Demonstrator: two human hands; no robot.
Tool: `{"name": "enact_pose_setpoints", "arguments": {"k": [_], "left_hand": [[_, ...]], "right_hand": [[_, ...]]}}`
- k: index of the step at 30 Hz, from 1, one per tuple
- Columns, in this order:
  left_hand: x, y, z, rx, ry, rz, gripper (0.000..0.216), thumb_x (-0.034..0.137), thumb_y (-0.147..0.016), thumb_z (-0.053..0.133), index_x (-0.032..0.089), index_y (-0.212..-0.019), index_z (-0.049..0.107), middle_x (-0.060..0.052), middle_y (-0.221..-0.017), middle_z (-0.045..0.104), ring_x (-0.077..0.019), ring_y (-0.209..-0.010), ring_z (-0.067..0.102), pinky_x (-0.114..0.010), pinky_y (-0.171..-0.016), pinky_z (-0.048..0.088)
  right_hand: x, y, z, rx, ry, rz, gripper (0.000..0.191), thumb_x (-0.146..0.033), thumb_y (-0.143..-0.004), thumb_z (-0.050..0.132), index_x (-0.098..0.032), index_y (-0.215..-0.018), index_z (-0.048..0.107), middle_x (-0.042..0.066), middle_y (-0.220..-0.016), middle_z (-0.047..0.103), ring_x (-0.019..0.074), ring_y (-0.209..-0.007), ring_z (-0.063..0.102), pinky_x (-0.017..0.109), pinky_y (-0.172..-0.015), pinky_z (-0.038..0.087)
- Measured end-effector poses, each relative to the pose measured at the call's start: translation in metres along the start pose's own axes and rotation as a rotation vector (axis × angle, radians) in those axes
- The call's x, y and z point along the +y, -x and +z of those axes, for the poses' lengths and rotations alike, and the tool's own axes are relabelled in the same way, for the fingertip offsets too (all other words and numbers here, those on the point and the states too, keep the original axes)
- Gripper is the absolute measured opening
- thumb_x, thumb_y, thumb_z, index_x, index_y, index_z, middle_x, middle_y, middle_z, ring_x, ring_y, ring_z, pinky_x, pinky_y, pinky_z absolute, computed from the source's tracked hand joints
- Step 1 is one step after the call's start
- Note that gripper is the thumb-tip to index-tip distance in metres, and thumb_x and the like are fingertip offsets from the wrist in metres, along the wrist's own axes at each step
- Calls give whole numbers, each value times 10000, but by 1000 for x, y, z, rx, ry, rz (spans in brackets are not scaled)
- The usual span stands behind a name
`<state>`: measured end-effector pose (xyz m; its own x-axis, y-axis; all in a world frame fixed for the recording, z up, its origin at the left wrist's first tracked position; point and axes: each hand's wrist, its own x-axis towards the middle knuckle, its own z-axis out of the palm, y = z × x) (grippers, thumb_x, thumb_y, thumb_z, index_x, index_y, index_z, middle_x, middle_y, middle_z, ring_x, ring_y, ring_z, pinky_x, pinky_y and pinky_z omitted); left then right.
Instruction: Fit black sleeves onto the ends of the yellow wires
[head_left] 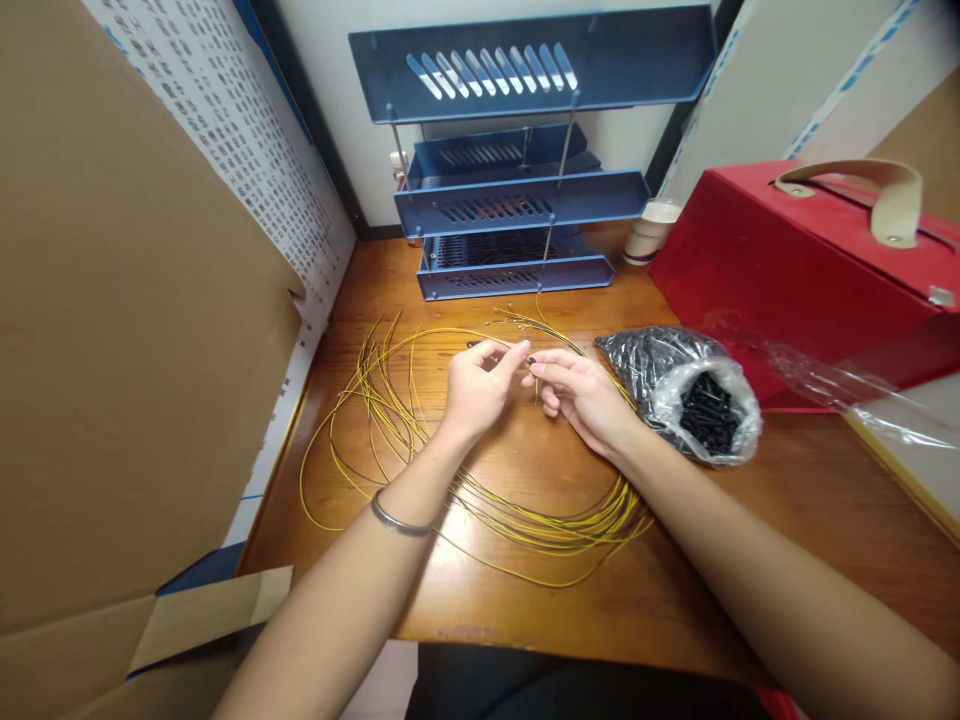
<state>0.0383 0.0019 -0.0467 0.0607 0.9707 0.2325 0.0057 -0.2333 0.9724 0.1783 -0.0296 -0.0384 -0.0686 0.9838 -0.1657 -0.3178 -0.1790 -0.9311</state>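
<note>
Over a loose coil of thin yellow and black wires (pixel 559 535), my two hands meet fingertip to fingertip. My left hand (pixel 480 390) is closed in a pinch on a yellow wire, which runs into its fingers from the left. Between thumb and forefinger, my right hand (pixel 589 395) grips a small black sleeve-like piece (pixel 532 362); fingers partly cover it, so I cannot tell whether the wire is inside. To the right, a clear plastic bag (pixel 645 365) lies with its mouth open, full of small black pieces (pixel 709 412).
A blue tiered document tray (pixel 517 285) stands at the back of the wooden table (pixel 450 610). Right of it are a paper cup (pixel 649 235) and a red box (pixel 757 260) with a beige handle. Cardboard (pixel 135 330) borders the left side.
</note>
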Motion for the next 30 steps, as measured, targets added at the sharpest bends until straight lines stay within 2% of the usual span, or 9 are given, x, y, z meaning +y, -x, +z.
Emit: {"name": "enact_pose_setpoints", "arguments": {"k": [3,7,14,21,30], "left_hand": [[0,-2,-1,57,-20,4,330,442,-815,730,150,-671,674,-13,-654,685,-84,-483,530,-219,-490,417],[2,-3,-1,102,0,7,334,434,-831,715,147,-673,653,-22,-746,717,-61,-457,504,-212,-466,400],[6,1,0,-78,46,5,253,378,-811,737,150,-706,704,-21,-670,692,-116,-616,600,-229,-595,469],[2,0,0,8,19,9,275,388,-799,741,150,-665,709,-37,-683,714,-129,-615,614,-245,-593,481],[1,-1,0,61,-6,24,279,395,-816,733,153,-682,697,-25,-674,706,-120,-605,608,-239,-594,476]], "right_hand": [[0,0,0,0,-8,3,344,-343,-620,819,-170,-867,653,5,-699,696,68,-439,433,214,-418,321],[0,1,1,-5,-6,7,343,-338,-615,820,-164,-862,659,8,-688,700,68,-440,427,212,-418,325],[-2,1,1,1,-13,0,319,-343,-628,813,-159,-852,681,4,-723,690,65,-455,436,219,-427,324],[-2,1,1,6,-4,11,325,-348,-625,813,-168,-852,666,7,-719,703,64,-435,435,219,-423,320],[-4,2,2,2,-9,21,355,-346,-604,828,-171,-853,644,1,-692,704,66,-415,437,215,-410,322]]}}
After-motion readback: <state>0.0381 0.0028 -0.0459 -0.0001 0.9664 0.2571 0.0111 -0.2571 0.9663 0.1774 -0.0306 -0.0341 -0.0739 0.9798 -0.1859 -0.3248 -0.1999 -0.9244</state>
